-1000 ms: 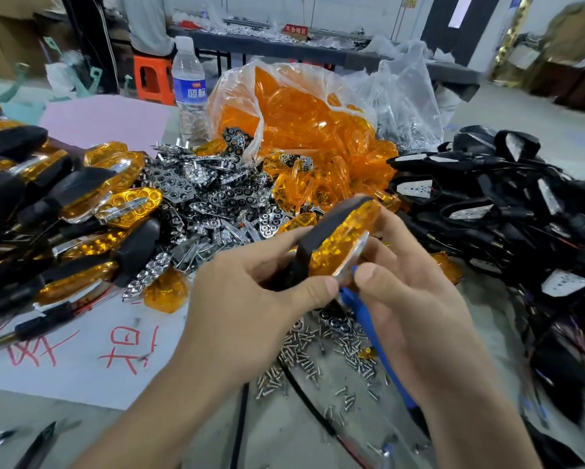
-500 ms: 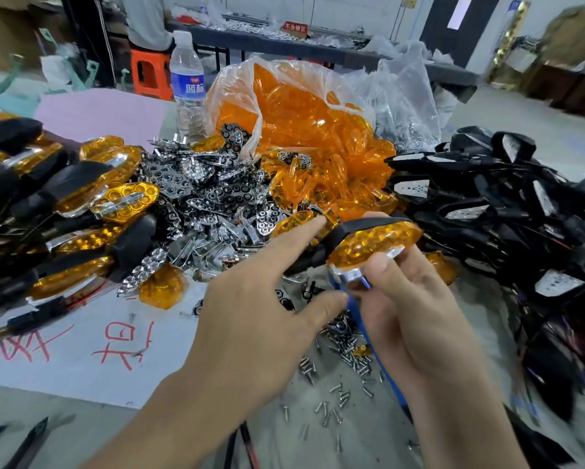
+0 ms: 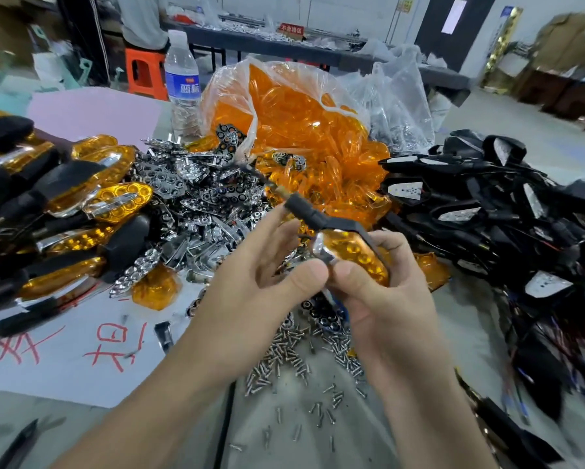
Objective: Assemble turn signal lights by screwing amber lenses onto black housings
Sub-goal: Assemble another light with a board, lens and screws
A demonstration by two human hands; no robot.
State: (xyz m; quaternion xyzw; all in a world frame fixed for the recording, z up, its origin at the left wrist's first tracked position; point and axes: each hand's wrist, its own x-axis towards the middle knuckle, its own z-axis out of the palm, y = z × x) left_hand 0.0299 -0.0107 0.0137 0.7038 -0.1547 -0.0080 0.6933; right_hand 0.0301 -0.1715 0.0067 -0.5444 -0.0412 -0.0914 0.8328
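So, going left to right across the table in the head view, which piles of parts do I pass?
Assembled turn signal lights → chrome reflectors → bag of amber lenses → black housings.

Up at the back, a red sign [image 3: 291, 29] stands on the long dark table [image 3: 352, 57], and its white characters appear to read 不合格区. Closer in, the clear water bottle [image 3: 182, 110] wears a blue label [image 3: 183, 87] with two white characters, too blurred to read for certain. Down on the white sheet [image 3: 64, 377] there are big red handwritten Chinese characters, partly covered and cut off, not clear enough to name. A yellow notice [image 3: 407, 5] hangs on the far wall, too small to read.
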